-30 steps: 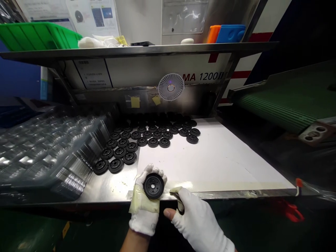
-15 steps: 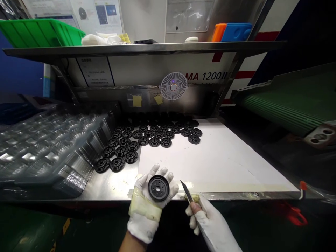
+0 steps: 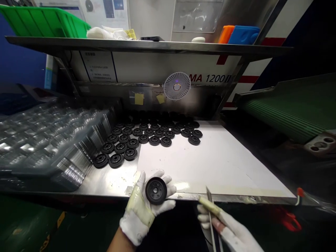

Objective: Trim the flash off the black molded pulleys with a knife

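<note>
My left hand (image 3: 151, 206), in a white glove with yellowish tape over the palm, is turned palm up near the table's front edge. On its palm and fingers rests a round black plastic wheel (image 3: 155, 190) with a small centre hole, its hollow side facing me. The fingers are spread behind it. To the right, my right hand (image 3: 220, 220) is closed around a slim metal blade (image 3: 209, 196) with its tip pointing up and away. Its index finger is wrapped in yellowish tape. The blade and wheel are apart. Rows of similar black wheels (image 3: 120, 148) lie on the table beyond.
Stacked clear plastic trays (image 3: 60, 150) stand on the left. A white sheet (image 3: 199, 168) covers much of the metal table. A small fan (image 3: 177, 86) is below a shelf (image 3: 147, 45) bearing a green bin (image 3: 47, 22). At right is a green conveyor (image 3: 294, 108).
My right hand has moved right and down with the blade, away from the wheel. My left hand has shifted slightly left, tilting the wheel a little. The camera view has shifted slightly.
</note>
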`<state>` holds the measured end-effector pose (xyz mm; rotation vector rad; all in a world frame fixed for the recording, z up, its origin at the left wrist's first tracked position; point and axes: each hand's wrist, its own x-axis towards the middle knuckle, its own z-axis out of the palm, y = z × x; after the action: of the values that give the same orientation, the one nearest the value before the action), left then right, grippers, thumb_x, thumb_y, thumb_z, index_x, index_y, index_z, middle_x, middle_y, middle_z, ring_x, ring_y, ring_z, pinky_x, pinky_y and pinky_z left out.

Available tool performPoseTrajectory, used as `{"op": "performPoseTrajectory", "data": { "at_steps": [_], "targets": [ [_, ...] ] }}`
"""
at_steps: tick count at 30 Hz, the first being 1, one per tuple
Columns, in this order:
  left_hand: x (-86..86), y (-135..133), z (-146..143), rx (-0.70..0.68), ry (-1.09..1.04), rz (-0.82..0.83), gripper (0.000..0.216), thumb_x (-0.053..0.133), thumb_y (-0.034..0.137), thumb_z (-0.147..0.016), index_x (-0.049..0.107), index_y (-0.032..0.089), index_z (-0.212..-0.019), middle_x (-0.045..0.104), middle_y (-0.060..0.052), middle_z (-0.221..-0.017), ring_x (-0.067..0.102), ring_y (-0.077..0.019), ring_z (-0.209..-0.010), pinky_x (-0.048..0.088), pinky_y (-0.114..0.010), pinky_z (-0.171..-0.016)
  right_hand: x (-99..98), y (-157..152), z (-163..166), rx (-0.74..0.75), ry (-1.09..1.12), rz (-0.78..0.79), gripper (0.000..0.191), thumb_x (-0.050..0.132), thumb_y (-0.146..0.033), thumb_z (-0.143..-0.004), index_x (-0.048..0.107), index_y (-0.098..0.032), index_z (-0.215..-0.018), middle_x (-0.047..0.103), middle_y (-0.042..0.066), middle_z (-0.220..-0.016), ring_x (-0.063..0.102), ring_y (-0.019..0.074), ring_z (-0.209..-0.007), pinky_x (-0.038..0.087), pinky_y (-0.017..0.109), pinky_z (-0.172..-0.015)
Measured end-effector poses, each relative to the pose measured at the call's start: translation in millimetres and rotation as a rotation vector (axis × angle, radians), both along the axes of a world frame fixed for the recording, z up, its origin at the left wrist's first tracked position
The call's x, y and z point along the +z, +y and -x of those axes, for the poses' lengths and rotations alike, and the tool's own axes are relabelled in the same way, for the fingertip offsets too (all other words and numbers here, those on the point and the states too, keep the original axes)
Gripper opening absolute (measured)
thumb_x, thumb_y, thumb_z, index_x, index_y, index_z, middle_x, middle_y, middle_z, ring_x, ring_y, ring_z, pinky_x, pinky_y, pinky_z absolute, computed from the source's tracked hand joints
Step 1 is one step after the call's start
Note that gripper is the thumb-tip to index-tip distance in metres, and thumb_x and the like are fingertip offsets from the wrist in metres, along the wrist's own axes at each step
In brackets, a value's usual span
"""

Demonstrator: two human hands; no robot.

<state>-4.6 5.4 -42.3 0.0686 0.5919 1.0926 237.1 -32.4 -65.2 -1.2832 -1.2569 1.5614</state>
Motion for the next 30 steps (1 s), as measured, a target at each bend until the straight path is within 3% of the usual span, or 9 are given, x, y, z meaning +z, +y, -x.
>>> {"op": "performPoseTrajectory", "data": {
  "at_steps": [4, 7, 9, 11, 15, 18, 23, 27, 30],
  "targets": [
    [5.6, -8.3, 2.9, -0.055, -0.168, -0.08, 0.05, 0.042, 0.026, -0.083, 0.031, 0.018, -0.131, 0.043, -0.014, -0.131, 0.045, -0.0388, -0.112, 0.039, -0.056, -0.086, 26.3, 14.2, -2.8, -0.022, 0.154, -0.02, 0.053, 0.071, -0.044, -0.063, 0.059, -0.023, -0.11, 0.063, 0.011, -0.099, 0.06, 0.0272, -0.088, 0.046, 0.04, -0.081],
    [4.4, -10.1, -0.4, -0.089, -0.057, -0.125, 0.047, 0.042, 0.031, -0.084, 0.036, 0.017, -0.128, 0.054, -0.016, -0.116, 0.06, -0.0314, -0.09, 0.05, -0.038, -0.064, 34.8, 16.0, 6.5, -0.071, 0.159, -0.077, 0.036, 0.074, -0.041, -0.06, 0.065, -0.021, -0.088, 0.061, 0.005, -0.074, 0.058, 0.0199, -0.066, 0.047, 0.034, -0.065],
    [2.8, -10.1, -4.1, -0.107, 0.039, -0.115, 0.049, 0.042, 0.038, -0.083, 0.04, 0.013, -0.125, 0.061, -0.016, -0.1, 0.062, -0.0251, -0.072, 0.046, -0.028, -0.047, 36.9, 15.0, 16.0, -0.114, 0.165, -0.111, 0.025, 0.065, -0.046, -0.069, 0.063, -0.021, -0.072, 0.054, 0.0, -0.06, 0.051, 0.0144, -0.055, 0.044, 0.03, -0.058],
    [3.0, -10.9, -7.0, -0.105, 0.096, -0.072, 0.052, 0.042, 0.043, -0.082, 0.043, 0.01, -0.122, 0.062, -0.017, -0.095, 0.062, -0.0255, -0.072, 0.047, -0.029, -0.048, 39.7, 14.7, 27.2, -0.144, 0.15, -0.14, 0.031, 0.053, -0.046, -0.08, 0.059, -0.02, -0.063, 0.049, -0.002, -0.055, 0.046, 0.0117, -0.052, 0.042, 0.028, -0.057],
    [8.4, -13.9, -7.8, -0.109, 0.026, -0.066, 0.055, 0.04, 0.048, -0.081, 0.044, 0.011, -0.122, 0.054, -0.018, -0.115, 0.056, -0.036, -0.096, 0.049, -0.046, -0.067, 50.9, 18.5, 48.5, -0.018, 0.163, -0.155, 0.017, 0.052, -0.033, -0.084, 0.062, -0.02, -0.084, 0.06, 0.002, -0.076, 0.055, 0.0163, -0.075, 0.042, 0.033, -0.078],
    [8.8, -12.6, -7.6, -0.107, 0.054, -0.076, 0.049, 0.042, 0.042, -0.081, 0.044, 0.013, -0.12, 0.062, -0.015, -0.099, 0.062, -0.0301, -0.079, 0.049, -0.038, -0.056, 55.7, 22.9, 58.8, 0.083, 0.297, -0.145, 0.017, 0.053, -0.028, -0.084, 0.061, -0.019, -0.097, 0.062, 0.006, -0.092, 0.055, 0.0205, -0.089, 0.039, 0.038, -0.088],
    [-1.0, -5.5, -16.4, -0.098, 0.252, 0.053, 0.047, 0.043, 0.049, -0.078, 0.056, 0.008, -0.097, 0.062, -0.01, -0.059, 0.057, -0.0194, -0.047, 0.041, -0.025, -0.037, 50.6, 26.1, 71.8, 0.041, 0.528, -0.035, 0.002, 0.062, -0.019, -0.076, 0.062, -0.017, -0.077, 0.061, 0.002, -0.075, 0.057, 0.0152, -0.07, 0.044, 0.031, -0.072],
    [-1.7, -6.5, -25.7, -0.129, 0.252, 0.068, 0.057, 0.038, 0.054, -0.077, 0.06, 0.003, -0.067, 0.059, -0.014, -0.054, 0.052, -0.0143, -0.04, 0.029, -0.019, -0.029, 45.5, 23.5, 84.1, 0.1, 0.596, 0.182, 0.028, 0.059, -0.032, -0.079, 0.06, -0.012, -0.059, 0.06, 0.005, -0.063, 0.057, 0.0154, -0.06, 0.044, 0.03, -0.064],
    [3.0, -10.7, -29.1, -0.103, 0.222, 0.049, 0.057, 0.038, 0.055, -0.077, 0.061, 0.003, -0.066, 0.058, -0.012, -0.051, 0.052, -0.014, -0.039, 0.027, -0.018, -0.028, 43.3, 20.5, 90.8, 0.073, 0.604, 0.256, 0.035, 0.065, -0.04, -0.073, 0.057, -0.013, -0.053, 0.057, 0.004, -0.056, 0.058, 0.0167, -0.055, 0.044, 0.031, -0.059]
  ]
}}
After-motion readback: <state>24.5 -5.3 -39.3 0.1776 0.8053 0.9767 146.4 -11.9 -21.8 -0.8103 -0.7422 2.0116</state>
